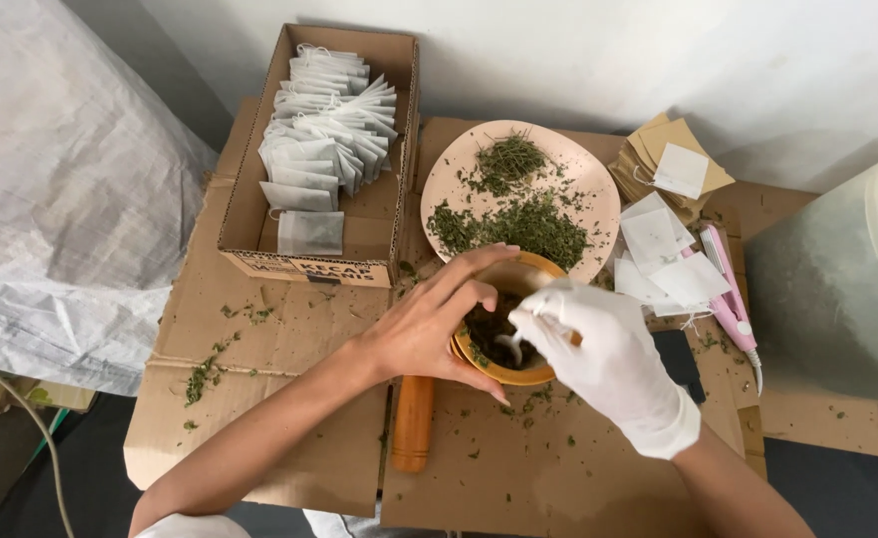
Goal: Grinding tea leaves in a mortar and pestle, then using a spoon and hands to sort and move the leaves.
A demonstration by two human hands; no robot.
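Flattened cardboard sheets [289, 329] as work surface, herb crumbs scattered across.
Grey woven sack [60, 189] far left; translucent plastic tub [847, 279] far right.
Open cardboard box [359, 224] at back left, packed with rows of white filter sachets [329, 130].
Pink round plate [449, 179] behind the hands, piled with dried green herb [523, 224].
Right of plate: stack of brown paper envelopes [673, 149], loose empty sachets [658, 254], pink handheld sealer [730, 294] with cord.
Orange wooden scoop-bowl [513, 374] centre, dark herb inside, just in front of plate, touching its near rim or overlapping it. Handle [412, 423] long axis toward the body, out from under left palm.
Left hand [429, 324] bare, wrapped over bowl's left rim, fingers spread and curled, steadying.
Right hand [608, 359] in white glove, over bowl's right rim, fingertips pressed together on a small white sachet [510, 346] held down inside the bowl.
Sachet directly below the right pinch, mouth orientation unclear. Right hand nearer to it; left only on the bowl.
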